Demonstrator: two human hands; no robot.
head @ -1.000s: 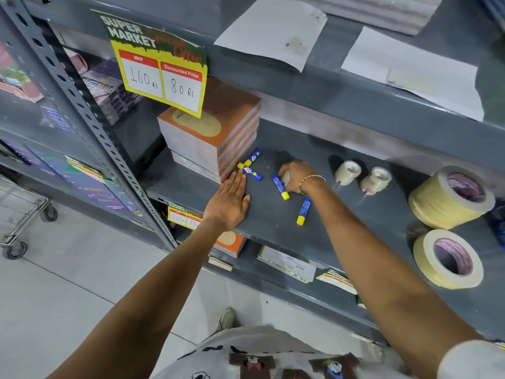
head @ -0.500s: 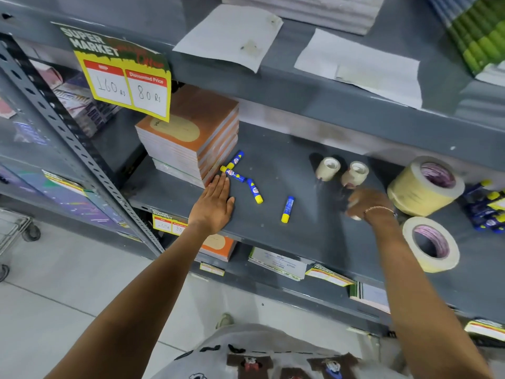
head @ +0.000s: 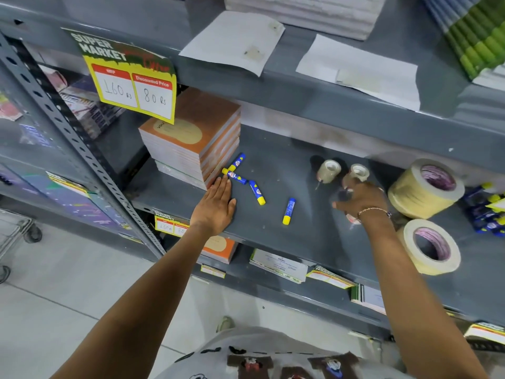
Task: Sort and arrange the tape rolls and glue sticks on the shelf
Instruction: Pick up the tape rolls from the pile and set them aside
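Observation:
Four blue glue sticks with yellow caps lie loose on the grey shelf: two crossed against the notebooks, a third and a fourth further right. My left hand rests flat on the shelf, fingertips by the crossed sticks. Two small clear tape rolls stand at the back. My right hand is blurred just in front of them with fingers spread; a third small roll shows under its wrist. Two big cream tape rolls sit to the right.
A stack of orange notebooks stands left of the glue sticks, under a yellow price sign. More glue sticks are heaped at the far right. Loose papers lie on the shelf above. A perforated upright and a trolley are at the left.
My right hand left the glue sticks and swung right to the small tape rolls, taking a small roll along; its fingers have now spread. My left hand stayed flat in place.

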